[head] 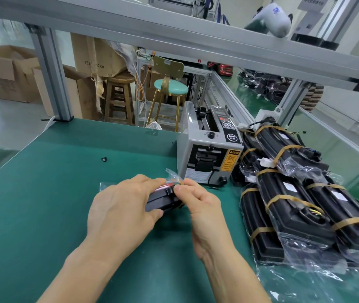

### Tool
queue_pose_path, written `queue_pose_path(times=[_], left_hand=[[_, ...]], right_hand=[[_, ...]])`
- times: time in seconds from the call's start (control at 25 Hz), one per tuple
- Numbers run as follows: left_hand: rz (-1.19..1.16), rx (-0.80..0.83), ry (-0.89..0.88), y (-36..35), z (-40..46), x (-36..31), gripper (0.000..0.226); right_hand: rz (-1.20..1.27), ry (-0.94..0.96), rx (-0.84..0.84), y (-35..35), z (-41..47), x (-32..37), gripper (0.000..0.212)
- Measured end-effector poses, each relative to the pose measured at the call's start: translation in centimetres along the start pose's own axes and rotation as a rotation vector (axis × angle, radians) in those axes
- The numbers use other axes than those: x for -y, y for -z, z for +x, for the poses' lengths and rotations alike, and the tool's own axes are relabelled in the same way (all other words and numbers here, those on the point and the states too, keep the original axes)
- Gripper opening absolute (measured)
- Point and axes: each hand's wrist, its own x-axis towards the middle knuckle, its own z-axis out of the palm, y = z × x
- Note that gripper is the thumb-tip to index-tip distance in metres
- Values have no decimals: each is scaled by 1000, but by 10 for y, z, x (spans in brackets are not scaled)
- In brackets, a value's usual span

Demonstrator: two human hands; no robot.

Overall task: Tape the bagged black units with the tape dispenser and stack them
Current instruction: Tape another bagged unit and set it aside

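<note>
A bagged black unit (pixel 163 202) lies on the green table in front of me, mostly covered by my hands. My left hand (pixel 124 206) presses down on it, fingers over its top. My right hand (pixel 198 204) pinches a strip of amber tape (pixel 179 182) and the clear bag end at the unit's far end. The grey tape dispenser (pixel 209 149) stands just behind my hands. To the right lies a stack of taped bagged units (pixel 294 204), each wrapped with amber tape bands.
The green table (pixel 54 193) stretches left, with a small black piece (pixel 104 159) on it. Aluminium frame posts (pixel 51 75) rise at the back edge. Stools and cardboard boxes stand beyond. Loose clear bags (pixel 305 278) lie at the front right.
</note>
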Motion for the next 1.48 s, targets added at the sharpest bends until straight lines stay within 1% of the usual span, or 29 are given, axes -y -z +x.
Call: queue_pose_path(times=[0.24,0.4,0.56,0.76,0.88,0.96,1.0,1.04,1.08,1.16,1.24,1.36,1.48], left_hand=[[-7,-14,-1,0,-1,-1,51],[-1,-29,-3,-2,-1,-1,50],[2,-32,-7,-2,-2,-1,50],[-5,-43,-4,-2,-1,-1,50],[-1,-45,-9,-3,-2,-1,49],[-8,-46,-9,-2,-1,-1,49],[-8,-43,-9,-1,-1,-1,49],[-9,-40,-8,-1,-2,-1,50],[-15,-40,-8,-1,-2,-1,50],[-28,-44,-7,-1,-3,0,51],[-19,-44,-9,0,-2,-1,51],[-14,-43,-8,0,-2,-1,51],[-33,-36,-1,1,-3,-2,51]], right_hand=[[-52,51,-52,-3,-1,-5,11],[-115,108,-114,-8,-3,-9,18],[-149,163,-170,-10,-1,-12,16],[-173,165,-183,-10,1,-13,17],[-209,166,-217,-11,0,-16,13],[-219,173,-251,-12,-1,-17,4],[-205,168,-261,-13,-1,-18,7],[-160,145,-270,-12,0,-19,16],[-87,110,-272,-12,0,-19,20],[33,63,-239,-10,-1,-18,22],[78,62,-191,-8,-3,-18,22],[35,105,-122,-5,-6,-20,22],[-32,163,-94,-2,-7,-18,21]])
